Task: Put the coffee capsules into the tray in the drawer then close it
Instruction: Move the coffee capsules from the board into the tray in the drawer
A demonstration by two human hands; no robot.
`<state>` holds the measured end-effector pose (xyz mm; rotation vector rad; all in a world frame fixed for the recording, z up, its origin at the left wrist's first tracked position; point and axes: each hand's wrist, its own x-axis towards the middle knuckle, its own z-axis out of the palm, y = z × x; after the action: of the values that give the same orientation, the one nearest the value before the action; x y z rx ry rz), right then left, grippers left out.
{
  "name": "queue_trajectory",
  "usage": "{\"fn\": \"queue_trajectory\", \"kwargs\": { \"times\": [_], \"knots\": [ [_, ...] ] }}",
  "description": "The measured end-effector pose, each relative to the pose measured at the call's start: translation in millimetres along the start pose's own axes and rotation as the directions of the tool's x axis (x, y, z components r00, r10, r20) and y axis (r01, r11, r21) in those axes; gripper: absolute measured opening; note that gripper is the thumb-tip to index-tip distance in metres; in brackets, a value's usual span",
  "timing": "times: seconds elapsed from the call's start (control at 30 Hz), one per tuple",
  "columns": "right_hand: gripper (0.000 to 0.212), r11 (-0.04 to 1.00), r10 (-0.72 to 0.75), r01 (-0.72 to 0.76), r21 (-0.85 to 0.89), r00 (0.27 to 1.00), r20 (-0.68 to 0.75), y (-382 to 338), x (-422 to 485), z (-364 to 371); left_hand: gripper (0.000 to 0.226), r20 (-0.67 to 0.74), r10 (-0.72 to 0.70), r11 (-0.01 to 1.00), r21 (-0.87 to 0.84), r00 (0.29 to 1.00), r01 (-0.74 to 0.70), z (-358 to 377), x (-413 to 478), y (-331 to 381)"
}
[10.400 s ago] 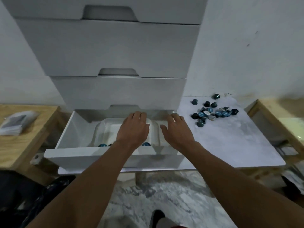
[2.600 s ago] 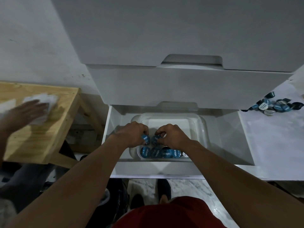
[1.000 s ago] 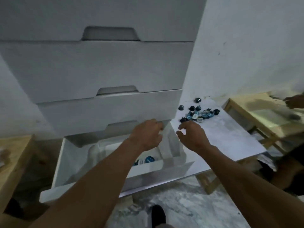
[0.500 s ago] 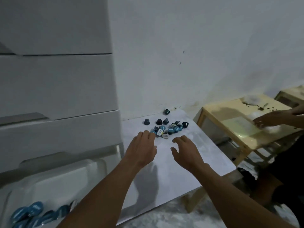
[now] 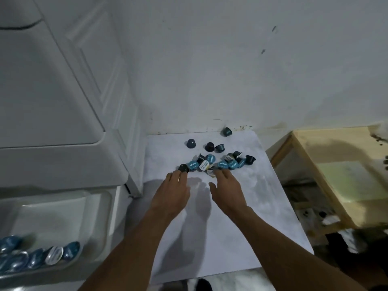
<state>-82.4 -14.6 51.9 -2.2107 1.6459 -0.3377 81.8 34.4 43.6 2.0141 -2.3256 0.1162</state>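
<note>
Several blue and dark coffee capsules [image 5: 216, 161] lie in a loose pile on the white table [image 5: 241, 223] near the wall. My left hand [image 5: 173, 191] reaches out flat, its fingertips at a dark capsule [image 5: 183, 168] on the pile's left edge. My right hand [image 5: 225, 191] is spread with fingers at the pile's near edge. Both hands hold nothing. At the lower left the clear plastic tray [image 5: 100, 208] sits in the open drawer [image 5: 116, 206], with several blue capsules [image 5: 37, 256] lined along its near side.
A white drawer unit [image 5: 63, 122] stands left of the table, its upper drawers shut. A wooden side table [image 5: 340, 177] is on the right, with clutter on the floor below it. A white wall rises behind the capsules.
Both hands have moved forward across the table and now reach the near edge of the capsule pile. The view has shifted slightly, showing more of the tray at lower left.
</note>
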Motion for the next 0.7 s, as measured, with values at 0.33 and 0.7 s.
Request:
{"fn": "queue_trajectory", "kwargs": {
  "times": [0.33, 0.7],
  "knots": [
    [0.028, 0.988, 0.151, -0.151, -0.007, 0.984, 0.091, 13.6, 71.3, 35.2, 0.015, 0.069, 0.068, 0.99, 0.117, 0.995, -0.075, 49.3, 67.9, -33.8],
    [0.031, 0.994, 0.109, -0.109, 0.012, 0.992, 0.065, 23.9, 99.0, 44.7, 0.028, 0.248, -0.019, 0.998, -0.051, 0.969, 0.032, 77.8, 103.2, -43.8]
  ]
}}
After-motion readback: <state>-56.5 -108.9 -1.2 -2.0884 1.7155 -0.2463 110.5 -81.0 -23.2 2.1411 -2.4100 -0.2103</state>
